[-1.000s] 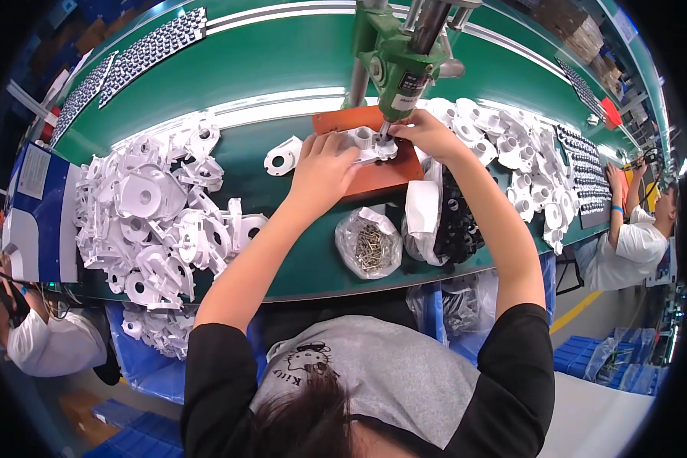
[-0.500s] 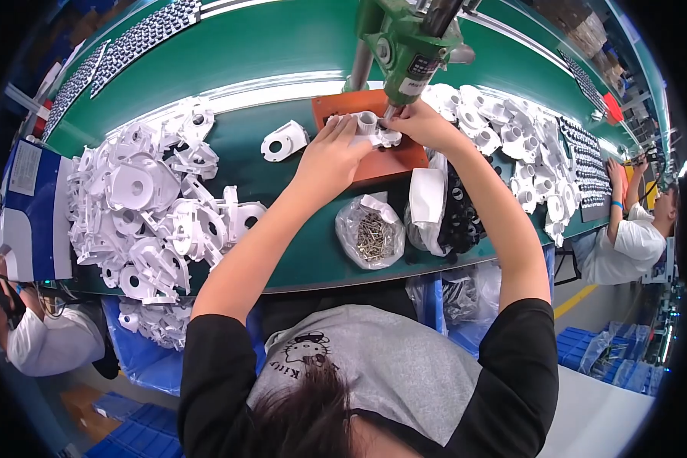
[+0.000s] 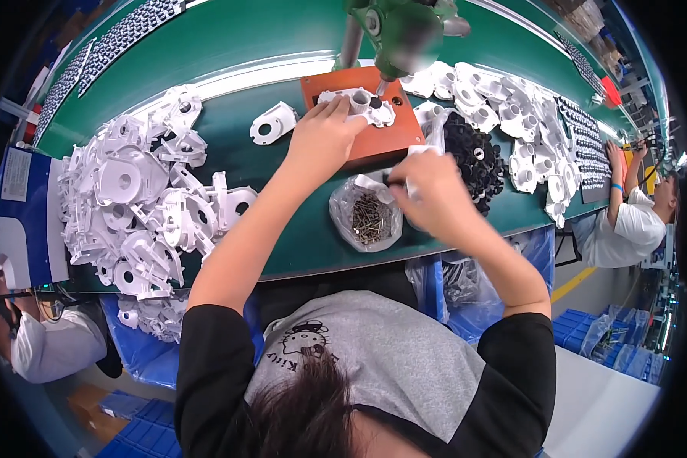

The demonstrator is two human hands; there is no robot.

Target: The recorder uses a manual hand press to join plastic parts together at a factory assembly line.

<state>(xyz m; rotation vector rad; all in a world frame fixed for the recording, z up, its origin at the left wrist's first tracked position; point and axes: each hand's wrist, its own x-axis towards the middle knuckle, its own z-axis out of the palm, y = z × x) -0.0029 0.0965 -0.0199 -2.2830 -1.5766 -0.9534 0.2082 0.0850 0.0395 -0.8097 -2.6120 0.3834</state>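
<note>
On an orange fixture block [image 3: 385, 141] lies a white plastic housing [image 3: 380, 116] with a short round tube and a small black part [image 3: 375, 102] on it. My left hand [image 3: 326, 136] grips the housing's left side, fingers laid over it and thumb along its near edge. Above the fixture's far edge stands a green press head [image 3: 404, 38], its thin metal tip [image 3: 382, 88] close to the housing. My right hand [image 3: 429, 187], smeared by motion, hovers at the right rim of a clear bag of screws [image 3: 368, 217]; its fingertips are too blurred to read.
White housings are heaped at the left [image 3: 130, 183]. One white ring-shaped housing [image 3: 273, 124] lies alone beside the fixture. Black plastic parts [image 3: 469, 156] sit right of the bag, with more white housings [image 3: 523, 137] behind. A co-worker [image 3: 633, 206] works at the far right.
My right hand has left the housing and come back toward me, to the screw bag. My left hand stays on the housing. The view has shifted slightly.
</note>
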